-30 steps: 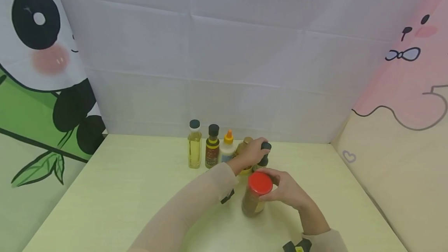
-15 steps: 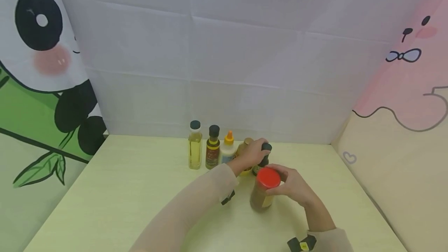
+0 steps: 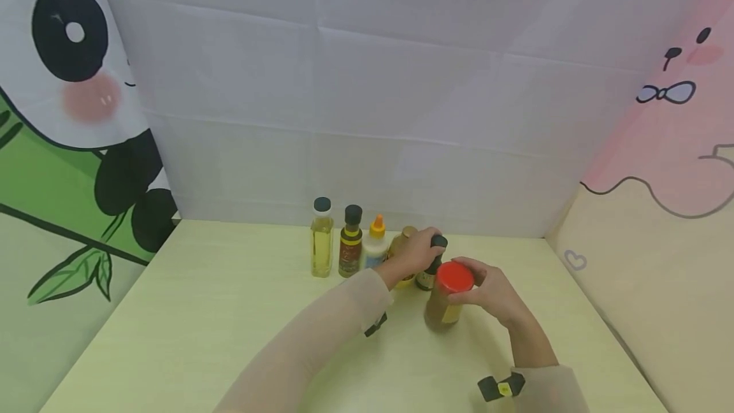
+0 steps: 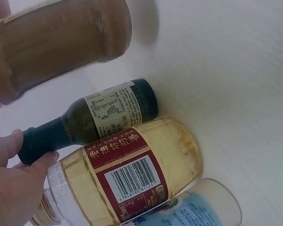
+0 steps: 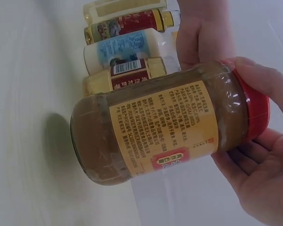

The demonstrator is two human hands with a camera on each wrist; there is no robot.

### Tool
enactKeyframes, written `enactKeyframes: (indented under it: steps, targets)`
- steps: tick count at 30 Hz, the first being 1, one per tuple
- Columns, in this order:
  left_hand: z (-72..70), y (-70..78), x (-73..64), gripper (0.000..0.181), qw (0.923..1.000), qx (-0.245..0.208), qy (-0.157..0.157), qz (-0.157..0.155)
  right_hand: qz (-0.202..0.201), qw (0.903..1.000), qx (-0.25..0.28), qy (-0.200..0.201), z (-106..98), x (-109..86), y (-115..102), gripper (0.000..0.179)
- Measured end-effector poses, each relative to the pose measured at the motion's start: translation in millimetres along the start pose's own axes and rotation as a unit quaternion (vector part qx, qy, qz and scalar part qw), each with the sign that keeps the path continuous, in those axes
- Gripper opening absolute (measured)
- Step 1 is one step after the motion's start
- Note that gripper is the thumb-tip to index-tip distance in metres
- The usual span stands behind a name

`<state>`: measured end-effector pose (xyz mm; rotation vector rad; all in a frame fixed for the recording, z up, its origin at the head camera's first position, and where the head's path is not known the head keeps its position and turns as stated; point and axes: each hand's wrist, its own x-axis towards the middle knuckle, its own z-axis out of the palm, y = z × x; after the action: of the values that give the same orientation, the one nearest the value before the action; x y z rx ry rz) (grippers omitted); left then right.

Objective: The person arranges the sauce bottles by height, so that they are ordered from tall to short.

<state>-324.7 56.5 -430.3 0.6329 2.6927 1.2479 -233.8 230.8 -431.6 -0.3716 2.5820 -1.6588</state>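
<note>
My left hand [image 3: 410, 253] reaches to the back row and pinches the dark cap of a small green bottle [image 4: 115, 110] between thumb and finger. That bottle stands at the row's right end. In my right hand [image 3: 496, 292] is a jar of brown paste [image 5: 165, 122], gripped around its red lid [image 3: 455, 277]. The jar is just in front of the green bottle and to its right; its shadow lies apart from its base in the right wrist view, so it is off the table. Beside the green bottle is a pale yellow bottle with a maroon label [image 4: 132, 174], partly behind my left hand.
Further left in the row are a white squeeze bottle with an orange tip [image 3: 375, 250], a dark bottle with a red label [image 3: 350, 250] and a clear bottle of yellow oil [image 3: 322, 247]. A white cloth wall [image 3: 384, 107] rises behind the pale table [image 3: 201, 317].
My right hand has carried the jar right and away from me, closer to the green bottle. My left hand has stayed on the green bottle's cap.
</note>
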Motion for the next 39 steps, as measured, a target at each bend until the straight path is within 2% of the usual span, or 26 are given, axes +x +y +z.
enactKeyframes:
  steps: [9, 15, 26, 39]
  targets:
    - [0.7, -1.7, 0.5, 0.035, 0.9999, -0.002, 0.003, 0.014, 0.019, 0.9993, -0.012, 0.031, -9.4, 9.2, 8.0, 0.072]
    - [0.9, -2.1, 0.9, 0.034, 0.9999, -0.008, 0.001, 0.013, 0.031, 0.9984, -0.02, 0.043, -15.2, 15.5, 8.9, 0.076]
    - [0.6, 0.5, -2.9, 0.036, 0.9997, -0.022, -0.004, 0.008, 0.058, 0.995, -0.004, 0.081, -18.8, 25.6, 11.9, 0.079]
    - [4.9, -1.8, 3.1, 0.035, 0.9999, 0.005, 0.009, 0.012, 0.077, 0.9916, 0.005, 0.104, -21.6, 42.5, 21.8, 0.081]
